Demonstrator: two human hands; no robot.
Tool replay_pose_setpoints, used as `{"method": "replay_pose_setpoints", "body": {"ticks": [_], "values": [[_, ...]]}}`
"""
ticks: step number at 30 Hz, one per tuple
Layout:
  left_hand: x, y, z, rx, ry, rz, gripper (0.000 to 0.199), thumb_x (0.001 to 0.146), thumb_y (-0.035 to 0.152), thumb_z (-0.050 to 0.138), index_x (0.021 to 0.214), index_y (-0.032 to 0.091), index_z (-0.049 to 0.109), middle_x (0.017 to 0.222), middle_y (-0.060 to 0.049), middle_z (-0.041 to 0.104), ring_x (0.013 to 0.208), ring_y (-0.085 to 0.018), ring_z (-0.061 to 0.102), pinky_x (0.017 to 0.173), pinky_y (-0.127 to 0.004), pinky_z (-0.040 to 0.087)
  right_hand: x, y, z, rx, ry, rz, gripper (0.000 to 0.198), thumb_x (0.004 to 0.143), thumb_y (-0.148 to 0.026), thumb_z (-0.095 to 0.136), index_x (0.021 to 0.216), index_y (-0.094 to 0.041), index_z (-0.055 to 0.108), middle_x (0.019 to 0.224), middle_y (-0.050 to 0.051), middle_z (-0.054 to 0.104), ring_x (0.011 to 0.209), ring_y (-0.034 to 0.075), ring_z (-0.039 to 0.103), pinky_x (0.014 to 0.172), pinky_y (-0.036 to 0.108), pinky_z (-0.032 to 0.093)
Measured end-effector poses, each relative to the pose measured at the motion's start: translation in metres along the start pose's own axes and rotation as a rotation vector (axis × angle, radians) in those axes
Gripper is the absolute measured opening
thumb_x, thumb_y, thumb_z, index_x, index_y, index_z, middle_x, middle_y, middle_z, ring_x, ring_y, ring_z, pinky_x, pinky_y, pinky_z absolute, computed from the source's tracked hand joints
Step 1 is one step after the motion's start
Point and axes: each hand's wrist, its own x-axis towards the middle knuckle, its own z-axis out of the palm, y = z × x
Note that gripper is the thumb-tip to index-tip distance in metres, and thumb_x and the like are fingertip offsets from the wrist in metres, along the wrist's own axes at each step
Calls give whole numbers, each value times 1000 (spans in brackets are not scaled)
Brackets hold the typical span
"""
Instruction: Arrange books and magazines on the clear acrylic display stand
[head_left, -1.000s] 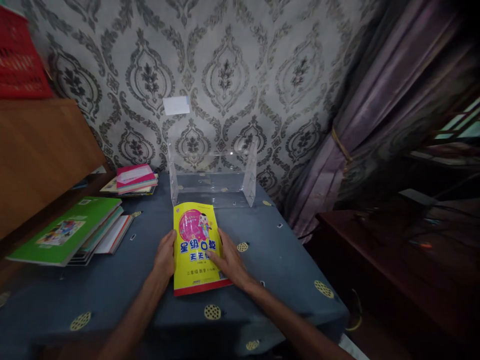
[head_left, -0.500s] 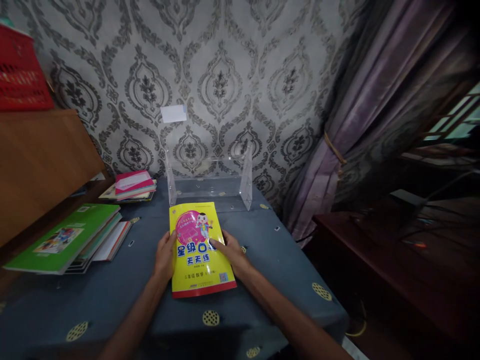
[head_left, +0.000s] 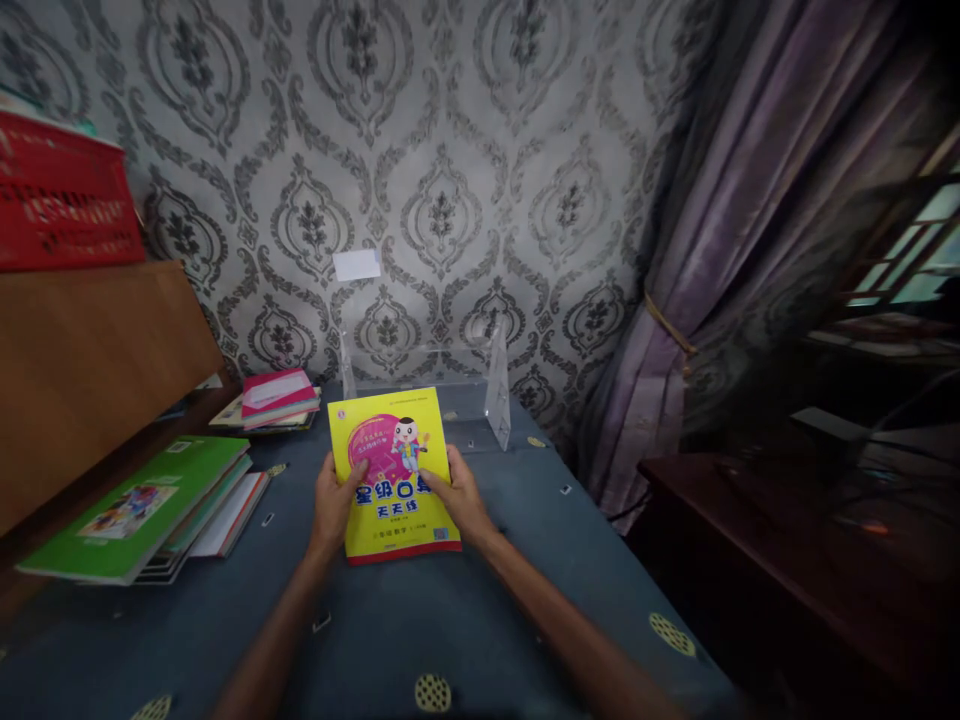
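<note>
A yellow workbook (head_left: 409, 515) with a pink circle, a cartoon figure and blue Chinese lettering faces me, tilted up over the table. My left hand (head_left: 335, 500) grips its left edge, thumb on the cover. On the opposite edge my right hand (head_left: 461, 498) is closed too, its thumb pressed on the front. The fingers behind the workbook are hidden. Just beyond it stands a clear plastic rack (head_left: 497, 395) against the wall, partly covered by the workbook's top.
A stack topped by a green book (head_left: 131, 510) lies at the left. Behind it is a smaller pile with a pink book (head_left: 279, 392). A red basket (head_left: 67, 200) sits on a wooden board (head_left: 97, 340). A tied purple curtain (head_left: 675, 300) hangs beyond the blue tablecloth (head_left: 585, 590).
My view has tilted up, so the surroundings sit lower in the picture. The workbook is raised more upright towards the rack, and my left thumb has come onto its cover.
</note>
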Motion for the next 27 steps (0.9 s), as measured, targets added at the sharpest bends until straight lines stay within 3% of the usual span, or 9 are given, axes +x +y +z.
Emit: {"method": "replay_pose_setpoints", "body": {"ticks": [3, 7, 12, 17, 21, 25, 27], "values": [[8, 1, 5, -10, 24, 112, 61, 64, 63, 81, 99, 18, 61, 83, -3, 74, 65, -18, 70, 58, -26, 55, 5, 0, 1, -113, 10, -115, 44, 78, -54, 77, 100, -24, 52, 97, 2, 72, 81, 21, 72, 69, 33, 60], [12, -2, 8, -14, 85, 215, 59, 70, 75, 68, 84, 18, 64, 72, -1, 70, 60, -14, 64, 55, -23, 52, 3, 15, -5, -187, 20, -174, 43, 85, -58, 69, 103, -25, 50, 104, 5, 71, 88, 22, 71, 73, 35, 61], [8, -14, 4, 74, 17, 118, 62, 57, 70, 79, 86, 18, 65, 72, -3, 72, 65, -22, 69, 59, -30, 57, -7, 35, -18, -262, 50, -151, 44, 88, -64, 62, 108, -25, 50, 107, 7, 70, 94, 24, 69, 80, 37, 60], [2, -22, 1, 54, -30, -9, 61, 46, 54, 91, 86, 17, 63, 76, -6, 75, 73, -28, 73, 63, -34, 59, -13, 29, -19, -300, 40, -105, 45, 89, -66, 59, 110, -26, 52, 109, 7, 69, 99, 25, 67, 82, 38, 60], [2, -23, -3, 38, -64, -17, 59, 49, 47, 92, 92, 18, 64, 84, -7, 77, 82, -30, 74, 68, -35, 60, -11, 26, -19, -286, 33, -69, 47, 86, -67, 64, 109, -27, 56, 107, 8, 69, 96, 28, 68, 80, 41, 60], [4, -28, -13, 73, -52, -11, 58, 63, 60, 83, 101, 19, 67, 96, -8, 77, 91, -30, 73, 75, -36, 60, -8, 29, -25, -298, 43, -29, 49, 79, -69, 70, 105, -28, 62, 106, 8, 70, 97, 31, 67, 79, 43, 60], [6, -34, -17, 127, 15, -32, 59, 67, 66, 77, 102, 19, 68, 99, -9, 76, 98, -31, 71, 78, -36, 60, -8, 27, -25, -310, 39, -15, 49, 78, -68, 72, 105, -28, 65, 106, 8, 71, 101, 32, 66, 80, 42, 60]]}}
